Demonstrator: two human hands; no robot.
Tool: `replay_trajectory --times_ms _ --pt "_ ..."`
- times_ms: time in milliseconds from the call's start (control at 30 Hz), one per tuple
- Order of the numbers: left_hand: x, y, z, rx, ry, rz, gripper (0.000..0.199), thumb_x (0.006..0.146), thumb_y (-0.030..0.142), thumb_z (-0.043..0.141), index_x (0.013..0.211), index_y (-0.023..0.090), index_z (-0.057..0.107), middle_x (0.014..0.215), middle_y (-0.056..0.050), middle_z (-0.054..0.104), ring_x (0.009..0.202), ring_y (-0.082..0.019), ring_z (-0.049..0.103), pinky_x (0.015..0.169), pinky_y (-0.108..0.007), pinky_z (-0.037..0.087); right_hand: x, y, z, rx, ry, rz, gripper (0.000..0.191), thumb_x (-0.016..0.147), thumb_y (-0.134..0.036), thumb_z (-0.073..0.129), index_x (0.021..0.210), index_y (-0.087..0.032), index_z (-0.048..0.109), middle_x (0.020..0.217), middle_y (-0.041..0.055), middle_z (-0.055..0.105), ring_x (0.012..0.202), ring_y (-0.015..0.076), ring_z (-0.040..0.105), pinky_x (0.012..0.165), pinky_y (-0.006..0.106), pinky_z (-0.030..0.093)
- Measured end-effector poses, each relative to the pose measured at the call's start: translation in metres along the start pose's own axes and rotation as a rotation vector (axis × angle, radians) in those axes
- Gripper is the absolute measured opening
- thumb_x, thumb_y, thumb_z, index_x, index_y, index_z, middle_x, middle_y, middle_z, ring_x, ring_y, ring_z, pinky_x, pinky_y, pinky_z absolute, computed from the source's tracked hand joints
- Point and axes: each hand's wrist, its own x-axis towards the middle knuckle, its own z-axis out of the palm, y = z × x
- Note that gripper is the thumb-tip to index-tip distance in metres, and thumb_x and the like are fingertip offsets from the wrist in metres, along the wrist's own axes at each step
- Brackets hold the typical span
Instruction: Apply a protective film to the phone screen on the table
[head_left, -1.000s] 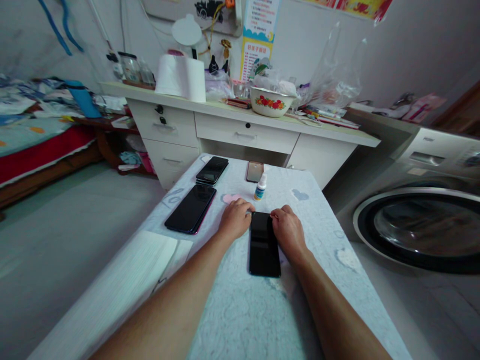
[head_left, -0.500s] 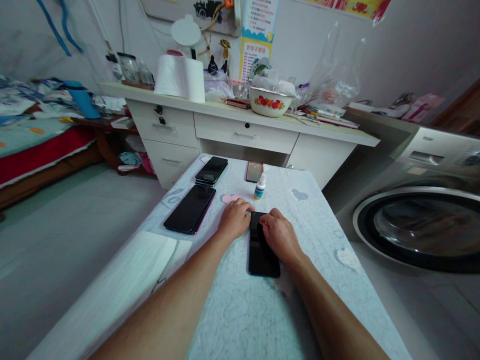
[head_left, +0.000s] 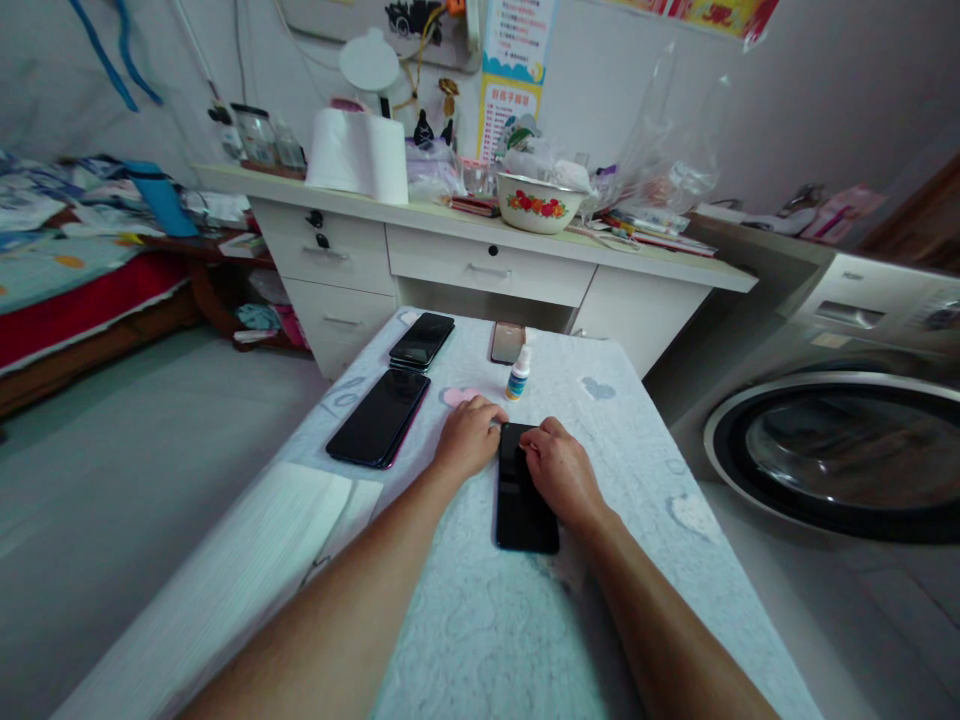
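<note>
A black smartphone (head_left: 525, 510) lies flat, screen up, on the cloth-covered table. My left hand (head_left: 469, 437) grips its upper left corner, with the fingers curled at the top edge and the thumb by the side. Over the upper right of the screen, my right hand (head_left: 561, 468) is closed in a pinch, fingertips touching the glass; whatever is between them is too small to make out. Just beyond the phone stands a small white spray bottle (head_left: 518, 375) with a blue and orange label. Behind it lies a phone with a brownish surface (head_left: 508, 342).
To the left are stacked dark phones (head_left: 380, 417) and a farther stack of phones (head_left: 422, 340). White paper-like sheets (head_left: 247, 560) lie along the table's left edge. A white desk (head_left: 495, 270) closes off the far side; a washing machine (head_left: 832, 400) stands to the right.
Both hands and the phone stay in nearly the same place. The whole view has shifted very slightly.
</note>
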Motion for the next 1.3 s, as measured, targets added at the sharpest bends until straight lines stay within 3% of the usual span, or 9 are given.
replay_trajectory --times_ms 633,1300 --pt "-0.001 -0.002 0.002 -0.01 -0.001 -0.006 0.026 0.075 0.009 0.053 0.092 0.021 0.068 0.099 -0.005 0.063 0.1 -0.019 0.056 0.093 -0.033 0.044 0.001 0.02 -0.004 -0.055 0.055 0.144 0.022 0.089 -0.017 0.048 0.089 -0.019 0.07 0.089 0.0049 0.059 0.079 0.0138 0.058 0.073 0.022 0.038" --pt "0.0 -0.001 0.002 -0.01 -0.01 -0.011 0.029 0.074 0.008 0.052 0.093 0.021 0.068 0.101 -0.004 0.063 0.101 -0.019 0.056 0.094 -0.033 0.043 0.003 0.007 0.0 -0.035 0.014 0.054 0.023 0.091 -0.016 0.046 0.093 -0.019 0.069 0.092 0.0047 0.059 0.079 0.0127 0.057 0.072 0.021 0.038"
